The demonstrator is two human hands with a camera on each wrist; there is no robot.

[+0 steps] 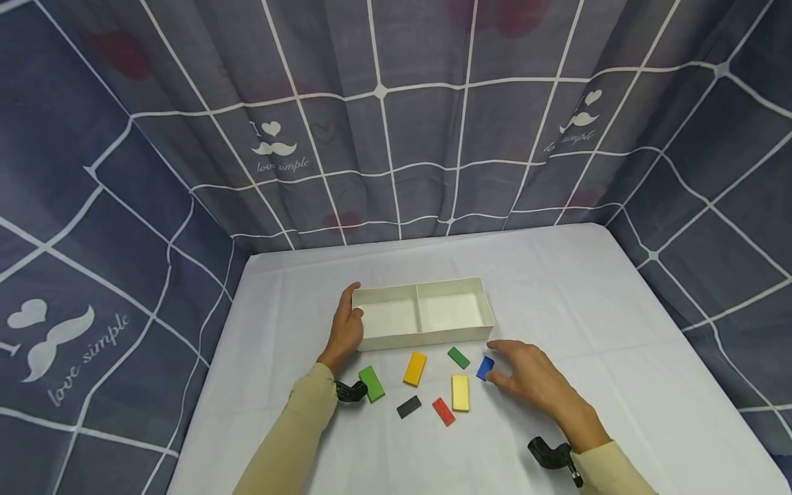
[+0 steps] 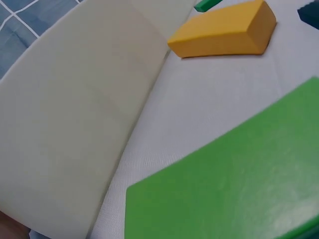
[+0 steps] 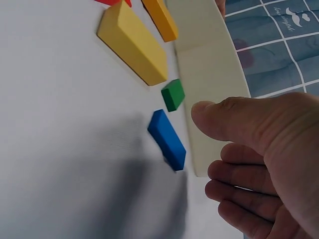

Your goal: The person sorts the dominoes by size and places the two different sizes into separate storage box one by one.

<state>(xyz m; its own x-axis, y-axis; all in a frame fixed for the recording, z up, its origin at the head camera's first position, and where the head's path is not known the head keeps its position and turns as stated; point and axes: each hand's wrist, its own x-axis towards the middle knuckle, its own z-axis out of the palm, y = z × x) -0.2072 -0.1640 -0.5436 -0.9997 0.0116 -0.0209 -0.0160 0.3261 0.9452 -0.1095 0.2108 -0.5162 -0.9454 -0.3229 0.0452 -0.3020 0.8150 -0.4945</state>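
A white two-compartment box (image 1: pixel 421 339) lies on the table, both compartments bare. At its left end my left hand (image 1: pixel 348 330) grips the side wall, thumb at the rim; in the left wrist view mostly the box's long wall (image 2: pixel 79 109) shows. Over the right part of the table my right hand (image 1: pixel 532 375) hovers beside a small blue block (image 1: pixel 485 368), with thumb and fingers apart and nothing between them. The right wrist view shows the blue block (image 3: pixel 167 139) lying apart from the thumb, and a dark green block (image 3: pixel 173 94) close by.
In front of the box lie a light green block (image 1: pixel 372 383), an orange block (image 1: pixel 414 369), a black block (image 1: pixel 409 406), a red block (image 1: pixel 443 412) and a yellow block (image 1: pixel 460 393). Dark checked curtains (image 1: pixel 427 185) enclose the white-covered table (image 1: pixel 297 295).
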